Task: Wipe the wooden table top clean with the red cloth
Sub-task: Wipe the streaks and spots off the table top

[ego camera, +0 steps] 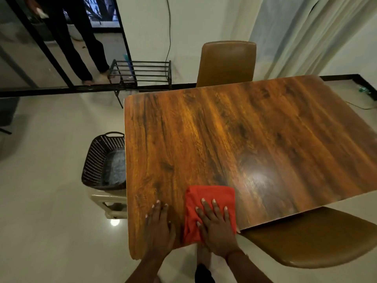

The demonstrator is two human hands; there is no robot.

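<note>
- Your right hand (217, 225) presses flat on the red cloth (210, 203), fingers straight and spread
- The cloth lies folded at the near edge of the wooden table top (234, 139)
- Your left hand (159, 223) rests flat on bare wood just beside the cloth, fingers straight, holding nothing

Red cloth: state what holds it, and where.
Nothing grips it: the right hand presses flat on the near half of the red cloth.
</note>
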